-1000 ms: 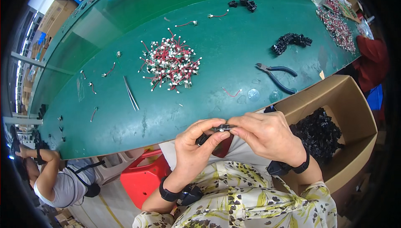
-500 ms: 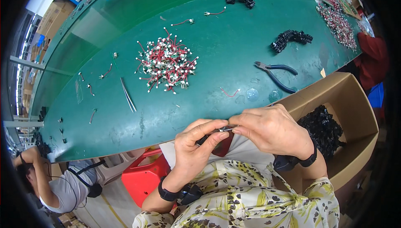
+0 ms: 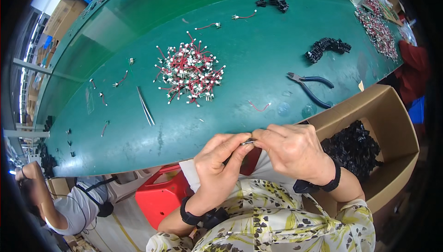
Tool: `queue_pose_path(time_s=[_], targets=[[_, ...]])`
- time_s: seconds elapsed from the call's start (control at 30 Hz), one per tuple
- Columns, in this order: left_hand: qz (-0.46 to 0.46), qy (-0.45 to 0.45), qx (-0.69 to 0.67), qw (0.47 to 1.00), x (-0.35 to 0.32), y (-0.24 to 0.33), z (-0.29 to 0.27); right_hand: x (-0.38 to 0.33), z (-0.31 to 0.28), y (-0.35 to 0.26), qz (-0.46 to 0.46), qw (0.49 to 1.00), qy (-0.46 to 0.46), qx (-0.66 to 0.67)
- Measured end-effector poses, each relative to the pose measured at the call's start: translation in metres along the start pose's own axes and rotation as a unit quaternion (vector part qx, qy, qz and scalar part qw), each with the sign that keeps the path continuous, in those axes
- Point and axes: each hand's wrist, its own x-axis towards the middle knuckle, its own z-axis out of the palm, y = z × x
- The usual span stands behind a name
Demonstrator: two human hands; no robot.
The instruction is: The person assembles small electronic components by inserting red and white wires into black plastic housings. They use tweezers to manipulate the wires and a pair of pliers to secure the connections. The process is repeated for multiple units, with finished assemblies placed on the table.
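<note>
Just beyond my lap, at the table's near edge, both hands meet fingertip to fingertip. My left hand [image 3: 218,159] is closed, pinching a small dark part with a shiny edge [image 3: 248,141] between thumb and fingers. From the other side my right hand [image 3: 295,153] is closed too, its thumb and fingertips pressed at the right end of that part. Most of the part is hidden by the fingers, so its kind cannot be made out. A heap of short red-wired white connectors [image 3: 190,69] lies farther up the green table [image 3: 258,63].
Tweezers [image 3: 145,106] lie left of the heap; blue-handled cutters [image 3: 310,88] lie to the right. Beyond are a row of black plastic parts [image 3: 327,49] and scattered wires. A cardboard box [image 3: 397,134] with black pieces [image 3: 353,148] stands at my right. A person [image 3: 76,206] sits at far left.
The view has shifted slightly. My hands have turned the small part a little, and my fingers now cover more of it; both keep their pinch.
</note>
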Motion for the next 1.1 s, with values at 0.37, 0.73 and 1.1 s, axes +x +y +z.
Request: queue_pose_path(time_s=[0.37,0.73,1.1], targets=[[-0.088,-0.023,-0.275,0.957,0.002,-0.010,-0.006,-0.002,0.006,0.000,0.038,0.991,0.052,0.116],[-0.110,-0.042,-0.273,0.955,-0.006,-0.006,-0.019,0.007,-0.020,-0.016,0.021,0.993,-0.030,0.112],[-0.018,-0.045,-0.127,0.991,-0.001,-0.006,-0.018,0.011,-0.024,-0.014,0.019,0.996,-0.074,0.034]])
